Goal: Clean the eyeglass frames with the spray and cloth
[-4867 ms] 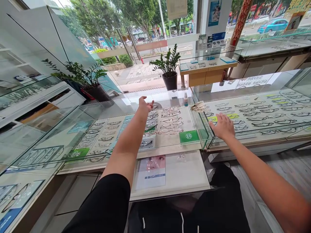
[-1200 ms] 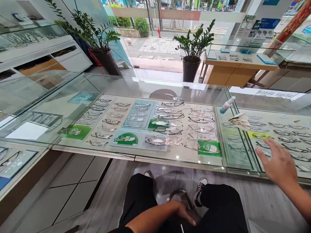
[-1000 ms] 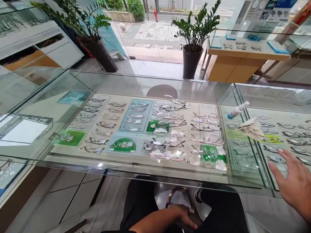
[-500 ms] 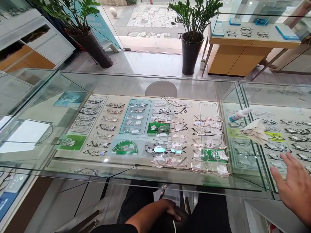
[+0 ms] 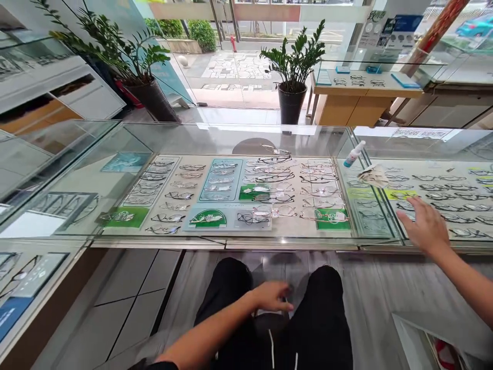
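Note:
My left hand [image 5: 272, 296] hangs over my lap between my knees, thumb and fingers apart, with nothing visible in it. On the glass counter's right part my right hand [image 5: 425, 226] has its fingers stretched out and holds nothing. Just beyond those fingers lies a crumpled beige cloth [image 5: 374, 176]. A small white spray bottle [image 5: 355, 154] with a blue base is behind the cloth. Rows of eyeglasses [image 5: 275, 177] fill the middle of the glass display case [image 5: 185, 134]; whether some frames lie on top of the glass, I cannot tell for all.
Green cards [image 5: 128, 217] lie among the frames. Beyond the case are two potted plants [image 5: 291, 103] and a wooden display table [image 5: 358, 105] with more eyeglasses. A white open box or drawer [image 5: 414, 334] is at the lower right.
The view has tilted up and shifted. My left hand has lifted from my lap and its fingers have parted. My right hand stays stretched out, now nearer the cloth.

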Action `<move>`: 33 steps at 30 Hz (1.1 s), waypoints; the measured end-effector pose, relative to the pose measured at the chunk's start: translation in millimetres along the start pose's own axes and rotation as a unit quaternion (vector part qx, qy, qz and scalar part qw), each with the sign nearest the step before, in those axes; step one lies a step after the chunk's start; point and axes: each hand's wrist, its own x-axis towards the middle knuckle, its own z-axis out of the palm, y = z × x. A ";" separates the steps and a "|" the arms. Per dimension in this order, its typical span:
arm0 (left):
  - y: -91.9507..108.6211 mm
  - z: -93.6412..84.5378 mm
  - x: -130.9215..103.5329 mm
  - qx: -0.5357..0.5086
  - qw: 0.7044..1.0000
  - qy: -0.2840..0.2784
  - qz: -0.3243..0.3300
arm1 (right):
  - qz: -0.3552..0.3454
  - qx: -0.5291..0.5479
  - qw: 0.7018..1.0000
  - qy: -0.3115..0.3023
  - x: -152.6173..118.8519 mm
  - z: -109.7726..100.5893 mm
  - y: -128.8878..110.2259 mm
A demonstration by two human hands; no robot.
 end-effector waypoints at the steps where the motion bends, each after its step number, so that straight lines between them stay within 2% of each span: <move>1: 19.2 -18.6 -17.0 -0.010 0.996 0.075 0.054 | 0.001 -0.001 1.000 -0.003 1.7 -1.7 -3.7; 2: 36.8 -40.3 -36.8 -0.014 0.982 0.170 0.084 | 0.000 0.001 1.000 -0.007 3.1 -3.4 -6.9; 4: 62.2 -89.7 -79.7 0.033 0.920 0.379 0.096 | 0.000 0.006 1.000 -0.017 5.3 -6.2 -11.9; 6: 69.1 -139.9 -117.1 0.113 0.828 0.547 0.044 | 0.002 0.012 0.999 -0.029 7.0 -7.3 -15.0; 7: 65.8 -162.1 -130.8 0.145 0.782 0.606 -0.005 | 0.003 0.015 0.999 -0.030 7.8 -7.1 -16.1; 8: 59.2 -181.0 -140.5 0.170 0.749 0.638 -0.055 | 0.005 0.020 0.999 -0.026 8.7 -6.4 -17.0; 10: 41.1 -207.4 -148.4 0.200 0.722 0.648 -0.134 | 0.009 0.031 0.999 -0.009 10.9 -3.5 -18.3; 13: 19.2 -222.0 -142.8 0.216 0.707 0.645 -0.192 | 0.004 0.050 0.999 0.014 14.6 1.8 -19.0; 16: 13.8 -221.4 -136.5 0.231 0.710 0.632 -0.207 | 0.001 0.057 0.998 0.021 16.9 5.3 -18.7; 22: 21.6 -219.4 -139.9 0.245 0.724 0.600 -0.234 | -0.001 0.058 0.998 0.031 17.4 8.1 -18.0; 31: 9.8 -221.4 -136.7 0.249 0.705 0.630 -0.208 | 0.003 0.047 0.999 0.022 20.6 14.2 -16.4; 33: 10.9 -221.0 -136.8 0.246 0.710 0.625 -0.212 | 0.004 0.047 0.998 0.031 21.8 16.3 -15.2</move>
